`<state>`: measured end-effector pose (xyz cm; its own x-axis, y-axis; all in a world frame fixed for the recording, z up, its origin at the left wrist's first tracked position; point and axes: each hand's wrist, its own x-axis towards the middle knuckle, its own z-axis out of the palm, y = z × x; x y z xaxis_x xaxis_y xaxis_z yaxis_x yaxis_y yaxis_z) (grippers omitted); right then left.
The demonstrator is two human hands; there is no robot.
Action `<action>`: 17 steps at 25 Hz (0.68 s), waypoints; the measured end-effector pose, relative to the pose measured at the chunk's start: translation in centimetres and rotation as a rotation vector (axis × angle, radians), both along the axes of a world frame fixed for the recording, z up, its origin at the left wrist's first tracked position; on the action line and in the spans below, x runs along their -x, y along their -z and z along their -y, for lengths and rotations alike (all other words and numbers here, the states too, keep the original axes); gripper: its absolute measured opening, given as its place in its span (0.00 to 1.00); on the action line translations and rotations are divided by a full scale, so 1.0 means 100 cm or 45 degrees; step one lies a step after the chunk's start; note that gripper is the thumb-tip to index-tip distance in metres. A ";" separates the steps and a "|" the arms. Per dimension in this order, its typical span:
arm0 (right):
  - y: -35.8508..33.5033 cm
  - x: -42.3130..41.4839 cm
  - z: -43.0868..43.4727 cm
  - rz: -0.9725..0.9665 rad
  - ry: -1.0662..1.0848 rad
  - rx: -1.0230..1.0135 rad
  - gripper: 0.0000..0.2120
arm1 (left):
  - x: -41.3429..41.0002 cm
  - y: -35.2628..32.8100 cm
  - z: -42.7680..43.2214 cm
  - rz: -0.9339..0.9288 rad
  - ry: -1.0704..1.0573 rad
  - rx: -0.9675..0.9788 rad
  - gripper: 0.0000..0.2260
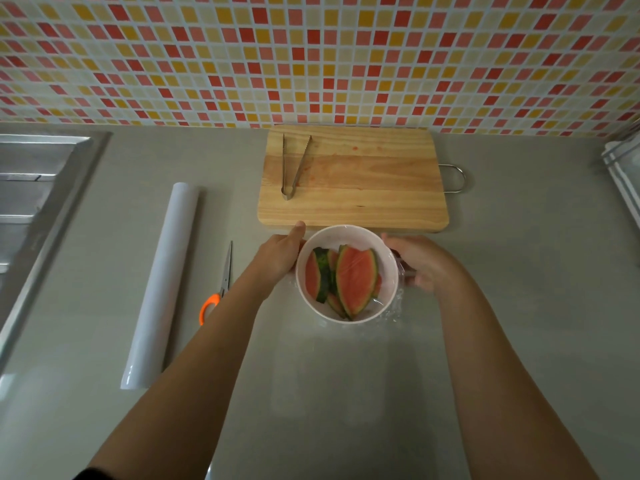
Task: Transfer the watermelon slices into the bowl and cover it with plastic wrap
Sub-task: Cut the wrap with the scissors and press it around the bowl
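Observation:
A white bowl [388,289] stands on the grey counter just in front of the cutting board. Several watermelon slices [353,282] lie inside it, red flesh up, green rind showing. Clear plastic wrap [398,308] stretches over the bowl and crinkles down its right side. My left hand [278,254] presses against the bowl's left wall. My right hand [420,261] cups the right wall, fingers on the wrap there. The roll of plastic wrap [162,282] lies to the left.
A wooden cutting board [363,181] with metal tongs [292,166] sits behind the bowl. Orange-handled scissors [218,289] lie between roll and bowl. A steel sink [31,188] is at far left, a rack [623,174] at far right, a tiled wall behind.

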<state>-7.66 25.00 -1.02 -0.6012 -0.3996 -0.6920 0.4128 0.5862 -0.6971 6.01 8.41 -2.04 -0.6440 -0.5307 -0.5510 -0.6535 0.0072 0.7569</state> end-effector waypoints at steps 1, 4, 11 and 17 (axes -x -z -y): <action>-0.001 0.001 0.001 0.012 0.001 -0.003 0.12 | 0.002 0.000 0.002 -0.017 0.012 -0.064 0.26; -0.003 0.007 0.003 0.069 0.012 0.027 0.06 | 0.008 -0.002 0.006 -0.058 -0.023 -0.287 0.16; 0.001 0.005 0.003 0.097 -0.023 0.032 0.09 | 0.009 -0.002 0.014 0.183 0.012 -0.397 0.07; 0.000 0.003 0.010 0.066 -0.003 0.077 0.15 | 0.012 0.001 0.010 0.040 0.084 -0.329 0.17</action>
